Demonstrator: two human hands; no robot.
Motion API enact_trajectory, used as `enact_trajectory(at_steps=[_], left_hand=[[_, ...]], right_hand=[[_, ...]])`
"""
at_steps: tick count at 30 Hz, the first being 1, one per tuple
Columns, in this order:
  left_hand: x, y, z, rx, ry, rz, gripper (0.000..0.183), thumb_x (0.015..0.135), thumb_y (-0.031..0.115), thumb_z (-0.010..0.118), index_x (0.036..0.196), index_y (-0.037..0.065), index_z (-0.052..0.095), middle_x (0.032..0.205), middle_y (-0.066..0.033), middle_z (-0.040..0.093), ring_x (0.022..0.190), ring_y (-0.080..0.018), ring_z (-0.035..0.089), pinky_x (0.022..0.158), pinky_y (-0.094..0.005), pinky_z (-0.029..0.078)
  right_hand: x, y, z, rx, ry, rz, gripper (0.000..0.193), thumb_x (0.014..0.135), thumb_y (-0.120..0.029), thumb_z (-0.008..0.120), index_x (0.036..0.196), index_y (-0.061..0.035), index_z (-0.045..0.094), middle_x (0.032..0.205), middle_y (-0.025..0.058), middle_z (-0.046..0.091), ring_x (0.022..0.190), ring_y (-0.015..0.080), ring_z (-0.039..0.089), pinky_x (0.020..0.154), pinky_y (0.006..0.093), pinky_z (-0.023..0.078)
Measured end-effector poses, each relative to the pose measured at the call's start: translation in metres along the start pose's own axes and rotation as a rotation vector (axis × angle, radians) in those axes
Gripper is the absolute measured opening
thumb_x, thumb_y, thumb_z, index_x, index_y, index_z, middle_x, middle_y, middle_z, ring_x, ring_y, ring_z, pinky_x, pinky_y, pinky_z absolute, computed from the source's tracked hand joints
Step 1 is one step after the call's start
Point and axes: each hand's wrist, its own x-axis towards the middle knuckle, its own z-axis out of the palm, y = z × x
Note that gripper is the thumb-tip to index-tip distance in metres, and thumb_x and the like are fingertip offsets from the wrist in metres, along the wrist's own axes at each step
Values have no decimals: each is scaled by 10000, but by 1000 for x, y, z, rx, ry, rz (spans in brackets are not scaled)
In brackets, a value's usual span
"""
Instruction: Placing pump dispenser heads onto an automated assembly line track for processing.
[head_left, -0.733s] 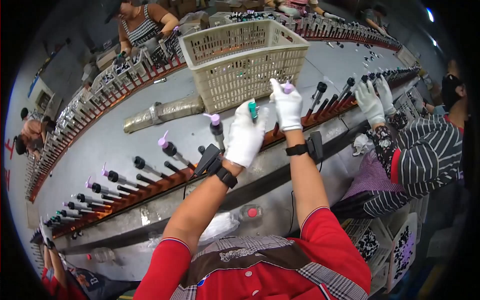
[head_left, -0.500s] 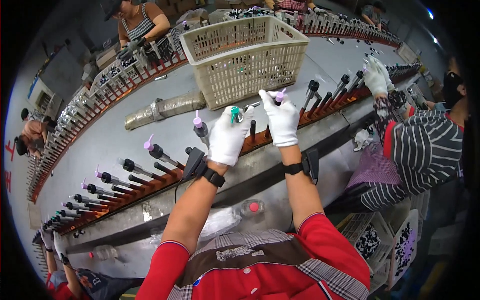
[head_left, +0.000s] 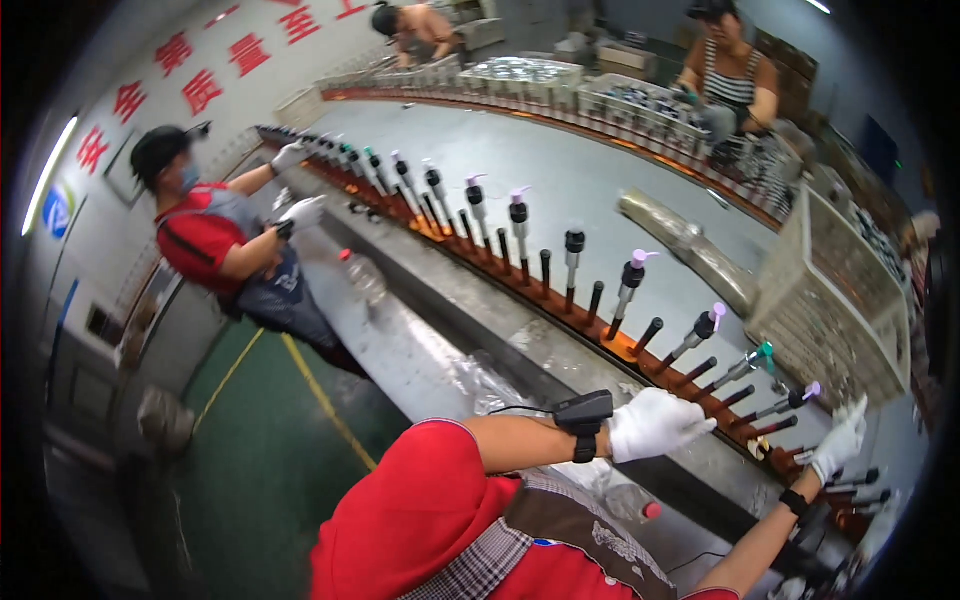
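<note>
Grey table (head_left: 560,190) edged w/ pegs (head_left: 545,275); green floor (head_left: 255,480), yellow lines, off L. L hand (head_left: 660,425) low nr pegs, fingers bunched — can't tell if holding. R hand (head_left: 840,445) reaches out nr lilac pump (head_left: 800,396), fingers stretched — grip unclear. Teal pump (head_left: 755,361) tilted in peg row.

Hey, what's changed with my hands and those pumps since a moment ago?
The view has swung toward your left. Your left hand has let go of the green-topped pump, which now stands in the row, and sits apart from it. Your right hand seems to have released the lilac-topped pump next to the green one. The crate and wrapped roll remain side by side.
</note>
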Motion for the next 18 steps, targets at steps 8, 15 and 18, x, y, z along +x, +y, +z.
enact_trajectory(at_steps=[8, 15, 18], left_hand=[[-30, -24, -105, 20, 26, -67, 369, 965, 332, 612, 697, 79, 621, 584, -157, 572, 563, -367, 616, 536, -448, 504], [-39, 5, -75, 47, 58, -44, 376, 964, 315, 611, 672, 77, 607, 581, -161, 561, 570, -377, 607, 539, -448, 501], [-40, 25, -75, 28, 134, 3, 372, 958, 299, 630, 666, 72, 592, 561, -159, 530, 546, -376, 585, 509, -441, 480]], right_hand=[[-92, -106, 86, -278, -219, -201, 367, 1060, -286, 474, 1355, -140, 635, 870, 43, 578, 764, 140, 579, 763, 296, 480], [-107, -99, 82, -209, -314, -303, 335, 1007, -296, 621, 1045, 35, 648, 978, 27, 609, 886, 129, 580, 873, 273, 438], [-118, -128, 80, -430, -299, -314, 391, 995, -359, 624, 1162, -9, 672, 1147, 37, 662, 1018, 133, 594, 949, 264, 421]])
